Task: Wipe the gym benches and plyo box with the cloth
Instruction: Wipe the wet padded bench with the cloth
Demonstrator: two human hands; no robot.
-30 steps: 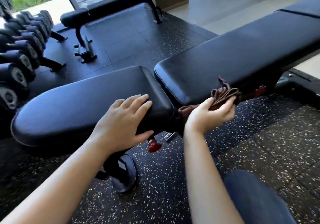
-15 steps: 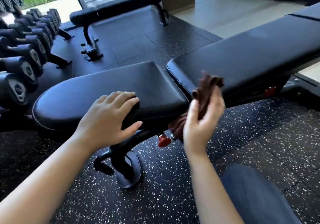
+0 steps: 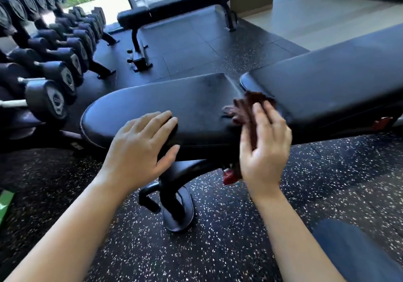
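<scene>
In the middle of the frame the left hand is resting palm down on the near edge of the black padded vinyl seat pad of the adjustable gym bench, its fingers lying straight and slightly apart on the top while the thumb is hanging over the side. Just right of it the right hand is holding the crumpled dark reddish-brown cloth, the thumb pinching it against the nearly straight fingers. The bunched top of the cloth is sitting at the gap where the seat pad is meeting the long black back pad, which is running off to the right edge; whether it is touching the vinyl is blurred. A small red knob is showing under the seat, below the right wrist. A black flat bench is standing at upper centre, rows of black hex dumbbells are filling the left side, and black speckled rubber flooring is covering the lower frame.
</scene>
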